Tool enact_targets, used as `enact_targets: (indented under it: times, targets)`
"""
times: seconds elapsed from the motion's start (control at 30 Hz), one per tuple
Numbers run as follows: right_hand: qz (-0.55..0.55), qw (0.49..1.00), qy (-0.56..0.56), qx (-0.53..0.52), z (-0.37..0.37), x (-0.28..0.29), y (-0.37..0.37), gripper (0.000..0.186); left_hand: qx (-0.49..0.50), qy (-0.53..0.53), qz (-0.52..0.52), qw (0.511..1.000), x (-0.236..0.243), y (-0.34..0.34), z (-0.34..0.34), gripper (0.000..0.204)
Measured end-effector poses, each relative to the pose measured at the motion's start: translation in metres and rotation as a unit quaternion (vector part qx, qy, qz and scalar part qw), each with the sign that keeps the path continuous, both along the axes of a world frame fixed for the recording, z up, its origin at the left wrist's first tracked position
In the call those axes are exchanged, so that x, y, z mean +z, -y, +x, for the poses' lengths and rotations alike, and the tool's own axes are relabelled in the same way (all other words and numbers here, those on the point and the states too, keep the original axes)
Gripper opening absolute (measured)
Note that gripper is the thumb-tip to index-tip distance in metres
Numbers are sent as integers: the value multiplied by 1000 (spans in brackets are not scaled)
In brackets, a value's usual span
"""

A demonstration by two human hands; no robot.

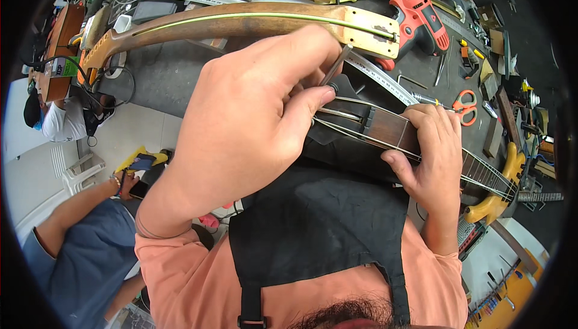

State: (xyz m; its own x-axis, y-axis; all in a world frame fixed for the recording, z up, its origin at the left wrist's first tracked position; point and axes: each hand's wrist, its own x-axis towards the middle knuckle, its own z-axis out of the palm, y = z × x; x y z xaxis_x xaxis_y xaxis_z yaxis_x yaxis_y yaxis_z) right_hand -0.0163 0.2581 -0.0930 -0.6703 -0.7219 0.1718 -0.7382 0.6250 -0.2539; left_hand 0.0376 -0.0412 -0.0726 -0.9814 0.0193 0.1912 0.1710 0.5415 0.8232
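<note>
An electric guitar lies across in front of me, its yellow body [513, 175] at the far right and its black headstock [344, 86] near the middle. My left hand [256, 97] is closed at the headstock, thumb and forefinger pinching a thin grey metal rod [338, 64] beside a dark tuner post; its lower end is hidden by the fingers. Strings run loosely over the nut [368, 121]. My right hand [432, 145] wraps round the guitar neck [386, 128] just past the nut, its fingertips over the far edge and its thumb on the near side.
Beyond my hands lies a loose wooden neck [241, 19] with a pale stripe. A red drill [418, 19], a steel ruler [379, 77], a hex key [413, 82] and orange-handled scissors [465, 107] lie on the dark bench [162, 79]. Another person's arm [78, 208] is at left.
</note>
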Motion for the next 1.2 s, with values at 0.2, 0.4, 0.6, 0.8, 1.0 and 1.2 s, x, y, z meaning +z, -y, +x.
enact_targets:
  times: [0.2,0.4,0.6,0.8,1.0,1.2]
  targets:
    - [29,1000,6,-2,1,0,2,66,15,27,-36,999,9,-10,-9,32]
    - [36,999,6,1,1,-2,2,65,31,38,-18,999,0,-14,-6,31]
    - [34,999,7,2,2,-3,1,67,46,24,-74,996,6,-21,-8,29]
    - [24,1000,11,14,0,-2,2,64,28,44,-35,998,5,-15,-8,30]
    - [6,999,26,21,-3,3,42,44,-69,139,19,988,24,2,-19,39]
    - [40,998,50,28,-7,0,46,34,-99,65,-43,992,15,4,-14,41]
